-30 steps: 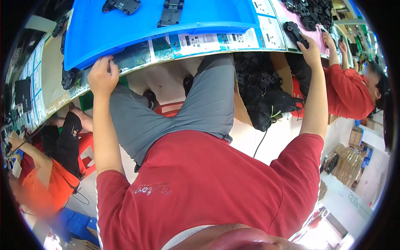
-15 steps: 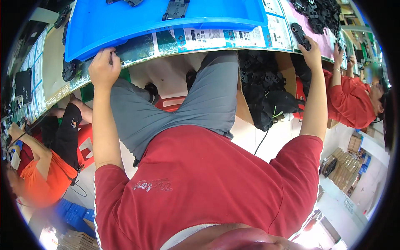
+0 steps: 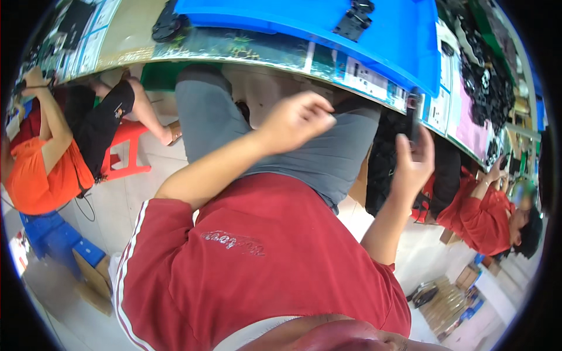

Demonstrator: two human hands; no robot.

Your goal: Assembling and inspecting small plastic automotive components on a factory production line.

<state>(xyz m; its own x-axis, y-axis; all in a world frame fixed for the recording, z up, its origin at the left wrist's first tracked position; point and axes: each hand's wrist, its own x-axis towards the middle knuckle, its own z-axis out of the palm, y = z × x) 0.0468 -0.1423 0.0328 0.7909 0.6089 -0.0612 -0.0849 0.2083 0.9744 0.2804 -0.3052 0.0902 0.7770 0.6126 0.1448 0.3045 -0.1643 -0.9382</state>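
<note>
My right hand (image 3: 413, 164) is raised just off the table's front edge. Its thumb and fingers grip a black toy-car chassis (image 3: 414, 117), turned edge-on and blurred by motion. My left hand (image 3: 297, 120) hovers above my lap, some way left of that chassis. Its fingers are loosely bent, with a gap between thumb and fingertips, and I see nothing in them. On the floor of the blue tray (image 3: 257, 24) lies another black chassis (image 3: 353, 22). One more dark car part (image 3: 168, 24) rests on the table by the tray's left end.
A heap of black parts (image 3: 489, 88) covers the table's right end. Under the table edge stands a carton of black parts (image 3: 383, 169). People in orange (image 3: 52, 175) and red (image 3: 477, 205) work at either side. A red stool (image 3: 129, 146) stands at left.
My view has swung right. My left hand has left the tray's rim and come across over my lap. The right hand has lifted the chassis from the table toward me.
</note>
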